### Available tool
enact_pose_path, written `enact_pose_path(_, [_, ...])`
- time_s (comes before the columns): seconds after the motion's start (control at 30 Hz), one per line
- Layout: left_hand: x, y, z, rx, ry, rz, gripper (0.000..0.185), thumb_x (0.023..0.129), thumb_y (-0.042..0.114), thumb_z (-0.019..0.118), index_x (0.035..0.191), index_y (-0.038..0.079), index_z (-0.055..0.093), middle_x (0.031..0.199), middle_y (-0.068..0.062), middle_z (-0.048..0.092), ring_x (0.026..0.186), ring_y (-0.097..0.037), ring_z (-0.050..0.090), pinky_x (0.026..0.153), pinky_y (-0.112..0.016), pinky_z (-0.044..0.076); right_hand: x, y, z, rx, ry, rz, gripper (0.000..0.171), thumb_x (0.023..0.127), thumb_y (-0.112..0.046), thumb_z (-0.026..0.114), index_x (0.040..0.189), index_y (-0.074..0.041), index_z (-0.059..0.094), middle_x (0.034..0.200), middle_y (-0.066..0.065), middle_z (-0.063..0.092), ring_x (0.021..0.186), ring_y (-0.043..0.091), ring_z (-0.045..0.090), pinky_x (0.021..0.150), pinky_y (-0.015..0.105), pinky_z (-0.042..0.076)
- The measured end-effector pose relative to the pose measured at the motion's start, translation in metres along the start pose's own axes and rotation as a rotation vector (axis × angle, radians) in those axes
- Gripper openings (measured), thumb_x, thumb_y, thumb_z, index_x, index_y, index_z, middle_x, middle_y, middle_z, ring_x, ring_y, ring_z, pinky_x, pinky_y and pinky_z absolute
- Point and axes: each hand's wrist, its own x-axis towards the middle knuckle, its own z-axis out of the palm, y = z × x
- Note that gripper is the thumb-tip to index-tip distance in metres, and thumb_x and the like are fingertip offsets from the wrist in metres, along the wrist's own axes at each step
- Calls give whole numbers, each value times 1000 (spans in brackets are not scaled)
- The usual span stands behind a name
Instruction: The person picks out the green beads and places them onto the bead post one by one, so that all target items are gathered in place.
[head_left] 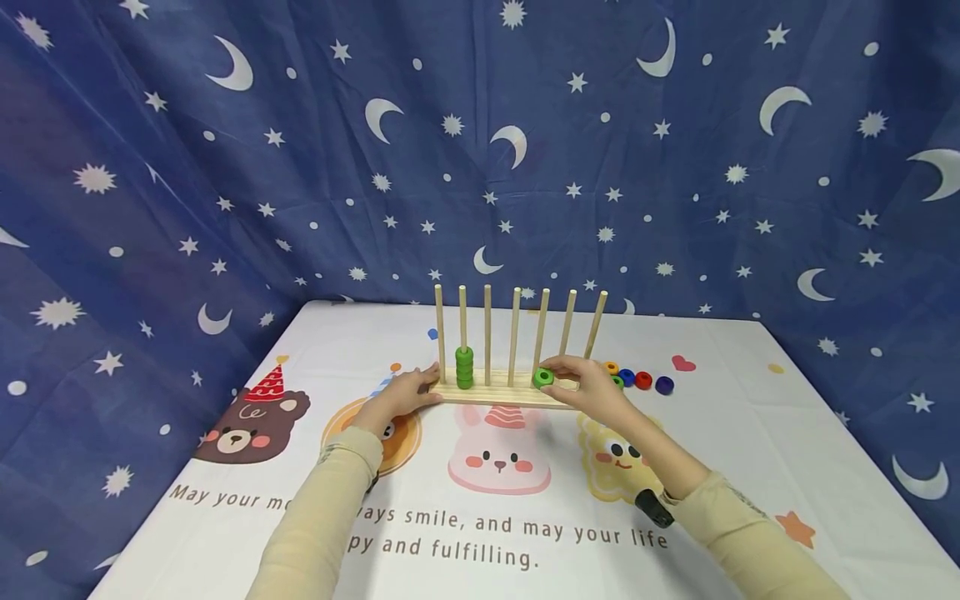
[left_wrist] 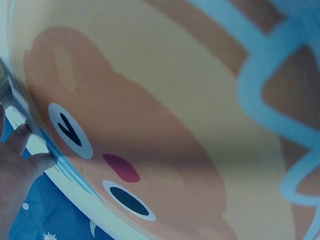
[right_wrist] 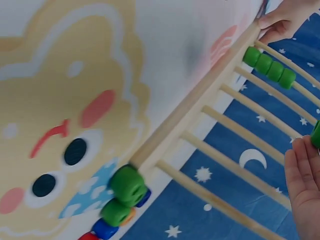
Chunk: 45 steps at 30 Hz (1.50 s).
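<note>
Green bead is pinched between the right hand's thumb and fingers, apparently so that its hole is kept unobstructed. Left of these fingers, the peg rack is gripped at its end by the left hand, presumably for steadiness. Loose beads are laid to the right-hand fingers' right.

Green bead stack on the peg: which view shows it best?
Right wrist: the green bead stack appears larger there, unobstructed, and its four pieces are easy to count. The head view also shows it whole and unobstructed, but smaller. The left wrist view doesn't show it.
</note>
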Motion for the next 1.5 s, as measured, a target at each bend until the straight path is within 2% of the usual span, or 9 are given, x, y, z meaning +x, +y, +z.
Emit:
enact_pose_path(0.23, [-2,0,-2,6,17,14,58,84,32,56,132,4,38,143,-10,27,126,-43,27,103,-52,25,16,-19,5,19,0,-54,33,78,-14,66,109,-3,60,108,11,63,97,23,60,87,33,48])
enact_pose_path(0.5, [0,3,1,-2,13,-20,60,84,34,56,134,8,36,143,-6,26,128,-39,26,105,-51,23,35,-39,10,39,6,-112,34,79,-12,65,111,-2,59,111,12,61,99,23,59,88,32,48])
enact_pose_path(0.8, [2,3,1,10,0,-28,59,84,35,56,133,8,38,144,-6,25,129,-39,26,105,-50,24,54,-56,15,45,33,-95,32,78,-12,66,109,-4,60,104,8,64,93,19,60,87,26,48])
enact_pose_path(0.97, [1,4,0,4,-4,-46,59,84,36,55,133,9,37,144,-4,24,130,-38,25,105,-50,23,64,-63,17,46,54,-111,31,78,-12,66,108,-4,60,103,9,64,92,19,61,86,27,49])
enact_pose_path(1.17, [0,4,0,14,-10,-37,59,84,35,55,133,7,38,143,-7,26,128,-40,26,104,-51,24,73,-70,17,25,45,-148,32,79,-16,65,108,-5,60,102,7,64,92,17,61,86,23,48])
enact_pose_path(1.3, [1,6,-1,2,-17,-54,59,84,36,55,134,9,37,144,-4,25,130,-39,24,105,-51,23,81,-78,14,24,51,-176,32,79,-17,65,108,-5,60,101,7,64,93,17,60,87,25,48])
enact_pose_path(1.5, [0,6,-2,-2,-14,-63,60,84,35,54,135,11,34,144,-5,25,129,-40,25,105,-52,22,89,-92,11,59,48,-155,31,80,-17,64,108,-5,59,104,7,63,97,18,59,90,31,47])
